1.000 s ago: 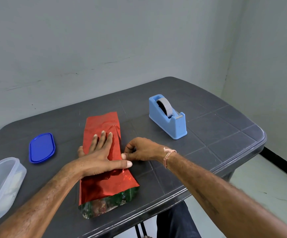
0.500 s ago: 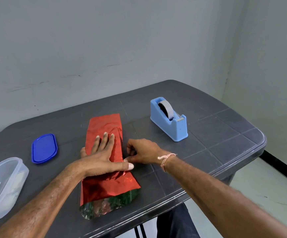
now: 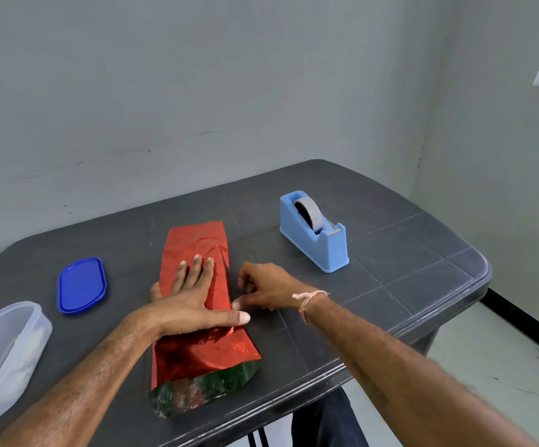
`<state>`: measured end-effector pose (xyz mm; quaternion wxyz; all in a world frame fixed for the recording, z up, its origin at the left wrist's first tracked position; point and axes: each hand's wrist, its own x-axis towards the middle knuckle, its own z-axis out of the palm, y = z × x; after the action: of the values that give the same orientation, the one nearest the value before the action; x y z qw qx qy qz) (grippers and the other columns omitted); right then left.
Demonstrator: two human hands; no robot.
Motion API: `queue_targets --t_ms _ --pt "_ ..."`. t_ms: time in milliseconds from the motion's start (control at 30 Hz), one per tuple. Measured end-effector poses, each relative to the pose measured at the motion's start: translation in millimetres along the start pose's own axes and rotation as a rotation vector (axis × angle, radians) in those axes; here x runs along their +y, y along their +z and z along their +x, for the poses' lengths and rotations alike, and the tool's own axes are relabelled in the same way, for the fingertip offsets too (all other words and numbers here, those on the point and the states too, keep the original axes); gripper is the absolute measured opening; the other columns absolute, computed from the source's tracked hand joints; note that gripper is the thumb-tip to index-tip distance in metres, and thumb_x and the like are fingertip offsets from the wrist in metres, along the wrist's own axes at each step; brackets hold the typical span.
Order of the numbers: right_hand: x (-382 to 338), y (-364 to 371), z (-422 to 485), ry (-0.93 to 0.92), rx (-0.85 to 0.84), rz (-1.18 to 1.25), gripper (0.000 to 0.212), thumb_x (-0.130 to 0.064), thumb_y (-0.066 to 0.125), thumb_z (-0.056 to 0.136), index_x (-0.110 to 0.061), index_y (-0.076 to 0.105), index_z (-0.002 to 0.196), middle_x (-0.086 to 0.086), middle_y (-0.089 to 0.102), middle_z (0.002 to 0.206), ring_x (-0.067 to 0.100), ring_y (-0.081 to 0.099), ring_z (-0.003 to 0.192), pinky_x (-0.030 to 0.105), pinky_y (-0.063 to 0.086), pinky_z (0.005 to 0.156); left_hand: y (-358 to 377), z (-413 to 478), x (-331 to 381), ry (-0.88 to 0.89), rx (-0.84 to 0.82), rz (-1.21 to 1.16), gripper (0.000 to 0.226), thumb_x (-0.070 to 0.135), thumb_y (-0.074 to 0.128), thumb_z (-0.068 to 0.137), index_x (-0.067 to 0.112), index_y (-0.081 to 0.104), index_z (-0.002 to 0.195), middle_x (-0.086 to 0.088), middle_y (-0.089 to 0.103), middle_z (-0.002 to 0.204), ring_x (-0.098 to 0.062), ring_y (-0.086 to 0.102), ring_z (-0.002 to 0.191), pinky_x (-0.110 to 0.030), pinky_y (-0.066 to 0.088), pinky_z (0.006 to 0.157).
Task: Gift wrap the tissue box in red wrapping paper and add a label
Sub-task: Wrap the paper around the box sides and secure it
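- The fingers (image 3: 196,269) of my left hand (image 3: 190,298) lay straight and flat on the red wrapping paper (image 3: 194,243). The thumb was stretched toward three o'clock, pressing the overlap down.
- My right hand (image 3: 268,290) sat just beside the paper's three o'clock edge, fingers curled and thumb tip at the edge. I could not tell whether they pinched anything.
- The tissue box was hidden inside the paper tube, which lay from six to twelve o'clock at the middle of the table (image 3: 406,269). Only a green-patterned end (image 3: 203,391) showed at the six o'clock opening, and I couldn't tell box from foil lining.
- I judged the step to be fixing the long seam. The left palm should hold its pressure so the foil doesn't spring open, while the right hand fetches tape.
- The tape dispenser (image 3: 319,233) stood at two o'clock from the package, well apart, with nothing between it and my right hand.
- A blue lid (image 3: 81,285) lay at nine o'clock and a clear tub (image 3: 3,353) at eight. Neither stood in the way.
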<state>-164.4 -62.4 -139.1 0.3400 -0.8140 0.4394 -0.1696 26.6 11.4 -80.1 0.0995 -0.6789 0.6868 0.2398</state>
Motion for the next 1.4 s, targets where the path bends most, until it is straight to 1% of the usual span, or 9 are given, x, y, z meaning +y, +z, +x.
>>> queue_targets --t_ms 100,233,367,433,567,767,900,1167,1400 --pt "-0.4 4.3 1.9 -0.001 0.037 -0.099 0.048 -0.028 0.090 0.076 -0.010 0.061 0.108 0.008 0.068 0.098 0.019 0.064 0.076 0.031 0.055 0.064 0.0 -0.4 -0.4 0.005 -0.003 0.002 0.158 0.113 0.035 0.036 0.034 -0.032 0.154 0.012 -0.046 0.155 -0.014 -0.039 0.146 -0.064 -0.017 0.119" --pt "-3.0 -12.6 -19.4 0.094 0.056 0.309 0.032 -0.016 0.081 0.087 -0.008 0.063 0.112 0.008 0.067 0.094 0.012 0.065 0.059 0.019 0.052 0.049 0.9 0.0 -0.6 -0.001 0.010 0.001 0.158 0.113 0.036 0.035 0.034 -0.030 0.156 0.012 -0.044 0.157 -0.013 -0.038 0.147 -0.064 -0.016 0.119" --pt "-5.2 -57.5 -45.0 0.024 0.628 0.082 0.008 -0.024 0.072 0.091 -0.021 0.071 0.098 -0.011 0.067 0.094 -0.001 0.060 0.074 0.017 0.046 0.066 0.7 0.8 -1.3 -0.001 0.022 0.012 0.157 0.112 0.036 0.037 0.033 -0.028 0.156 0.011 -0.043 0.157 -0.014 -0.037 0.148 -0.065 -0.014 0.119" --pt "3.3 -90.8 -52.3 0.147 0.859 -0.130 0.014 -0.029 0.066 0.093 -0.020 0.073 0.102 -0.004 0.063 0.110 0.009 0.058 0.094 0.027 0.047 0.075 1.2 0.5 -1.6 0.000 0.023 0.015 0.155 0.111 0.038 0.040 0.032 -0.028 0.156 0.010 -0.043 0.157 -0.015 -0.037 0.148 -0.066 -0.014 0.119" --pt "36.6 -138.7 -51.1 0.528 0.599 0.051 0.045 -0.038 0.062 0.096 0.007 0.070 0.100 0.024 0.069 0.112 0.033 0.068 0.097 0.043 0.059 0.083 1.7 -0.9 -1.5 -0.001 0.020 0.005 0.152 0.108 0.042 0.046 0.031 -0.029 0.157 0.009 -0.044 0.157 -0.017 -0.037 0.148 -0.066 -0.016 0.118" --pt "38.5 -158.7 -45.6 0.605 0.328 0.483 0.036 -0.018 0.076 0.092 0.007 0.066 0.116 0.020 0.060 0.125 0.036 0.070 0.108 0.043 0.066 0.073 1.5 -4.7 1.2 -0.003 0.031 -0.014 0.150 0.105 0.045 0.050 0.030 -0.028 0.157 0.009 -0.043 0.157 -0.017 -0.037 0.149 -0.066 -0.016 0.118" --pt "31.2 -164.4 -46.5 0.622 0.325 0.574 0.027 -0.012 0.076 0.091 0.004 0.068 0.111 0.021 0.058 0.117 0.039 0.071 0.096 0.046 0.065 0.062 2.0 -5.0 1.0 -0.005 0.038 -0.009 0.150 0.105 0.045 0.050 0.029 -0.027 0.157 0.008 -0.043 0.158 -0.018 -0.036 0.149 -0.066 -0.016 0.118" --pt "40.9 -152.1 -63.5 0.534 0.358 0.824 0.014 -0.009 0.071 0.094 0.000 0.068 0.105 0.014 0.068 0.100 0.029 0.073 0.087 0.051 0.063 0.077 2.6 -2.5 -1.0 0.003 0.028 -0.019 0.159 0.110 0.038 0.036 0.031 -0.027 0.157 0.008 -0.043 0.157 -0.018 -0.037 0.148 -0.066 -0.018 0.117" --pt "53.2 -141.4 -71.3 0.492 0.401 0.985 0.022 -0.006 0.070 0.094 0.002 0.065 0.114 0.018 0.064 0.117 0.033 0.071 0.102 0.054 0.061 0.081 3.5 0.2 -2.2 -0.003 0.033 -0.011 0.152 0.108 0.043 0.046 0.032 -0.028 0.157 0.009 -0.044 0.157 -0.018 -0.037 0.148 -0.066 -0.017 0.117"
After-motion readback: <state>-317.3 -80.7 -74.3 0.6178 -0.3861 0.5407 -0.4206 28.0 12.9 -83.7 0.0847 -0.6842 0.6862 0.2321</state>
